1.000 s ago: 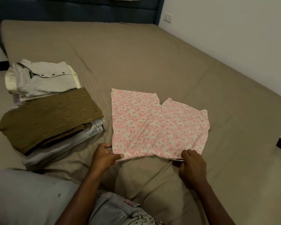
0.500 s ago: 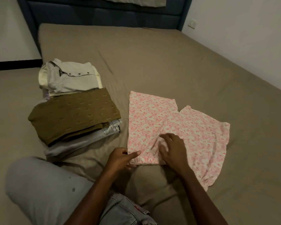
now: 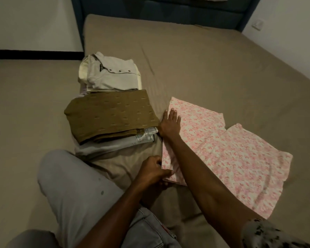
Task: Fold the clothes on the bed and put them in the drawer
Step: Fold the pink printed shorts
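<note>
Head view: pink floral garment (image 3: pixel 240 158) is spread flat on the bed (image 3: pixel 204 59), just right of the folded stack (image 3: pixel 113 119). Its near-left corner is pinched by the left hand (image 3: pixel 151 171); its left edge is pressed by the flat, open-fingered right hand (image 3: pixel 170 122). Bare sheet is seen beyond.

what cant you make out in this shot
Head view only:
- Drawer: not in frame.
- Lower garments in the stack: covered by the olive cloth.
- Near edge of the pink garment: hidden under the right forearm.
- Left hand fingertips: tucked under that garment's corner.
- Headboard: cut by the top edge.
</note>
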`<action>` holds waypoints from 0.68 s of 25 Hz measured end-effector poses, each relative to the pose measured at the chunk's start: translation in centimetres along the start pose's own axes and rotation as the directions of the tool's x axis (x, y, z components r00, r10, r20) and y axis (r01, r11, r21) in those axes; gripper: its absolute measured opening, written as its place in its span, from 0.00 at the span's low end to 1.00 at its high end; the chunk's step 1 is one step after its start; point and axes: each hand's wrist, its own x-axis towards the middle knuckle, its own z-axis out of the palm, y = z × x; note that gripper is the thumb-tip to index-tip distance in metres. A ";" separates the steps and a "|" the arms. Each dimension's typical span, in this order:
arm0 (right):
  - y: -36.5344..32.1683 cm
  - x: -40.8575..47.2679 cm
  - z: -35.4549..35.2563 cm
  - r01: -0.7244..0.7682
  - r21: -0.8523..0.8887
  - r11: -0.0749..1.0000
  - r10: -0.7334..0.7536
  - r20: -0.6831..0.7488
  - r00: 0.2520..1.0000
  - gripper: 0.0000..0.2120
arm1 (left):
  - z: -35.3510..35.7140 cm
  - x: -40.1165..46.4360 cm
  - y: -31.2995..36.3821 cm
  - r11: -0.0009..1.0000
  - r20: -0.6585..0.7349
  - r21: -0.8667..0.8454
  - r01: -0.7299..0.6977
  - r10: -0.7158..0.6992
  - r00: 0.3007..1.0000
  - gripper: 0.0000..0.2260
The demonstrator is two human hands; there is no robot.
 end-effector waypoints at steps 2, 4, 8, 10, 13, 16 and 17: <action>-0.1 0.6 -0.4 0.000 0.072 0.997 0.003 -0.045 0.999 0.33 | 0.1 0.0 0.2 0.999 -0.008 -0.007 -0.034 0.034 0.999 0.20; 0.1 0.8 -1.3 0.016 0.172 0.985 -0.004 -0.073 0.997 0.33 | 0.5 -0.3 0.7 0.995 -0.006 -0.008 -0.104 0.104 0.995 0.25; 3.3 -0.6 -4.9 0.117 0.597 0.794 0.006 -0.200 0.980 0.42 | 2.2 -1.5 3.0 0.954 0.023 0.007 -0.300 0.300 0.954 0.26; 6.3 -2.8 -8.2 0.094 0.724 0.683 0.106 -0.225 0.968 0.37 | 4.0 -1.7 4.8 0.923 0.066 0.042 -0.381 0.378 0.923 0.27; 13.7 -6.1 -12.0 0.108 0.848 0.519 0.301 -0.300 0.905 0.31 | 8.4 -1.7 7.5 0.830 0.175 0.225 -0.510 0.481 0.859 0.34; 23.8 -10.8 -13.1 0.142 0.898 0.417 0.459 -0.343 0.819 0.26 | 14.7 -2.9 8.4 0.676 0.339 0.410 -0.612 0.510 0.790 0.35; 27.5 -12.5 -12.3 0.105 0.909 0.403 0.515 -0.320 0.795 0.27 | 16.9 -3.2 8.1 0.622 0.410 0.448 -0.642 0.495 0.766 0.34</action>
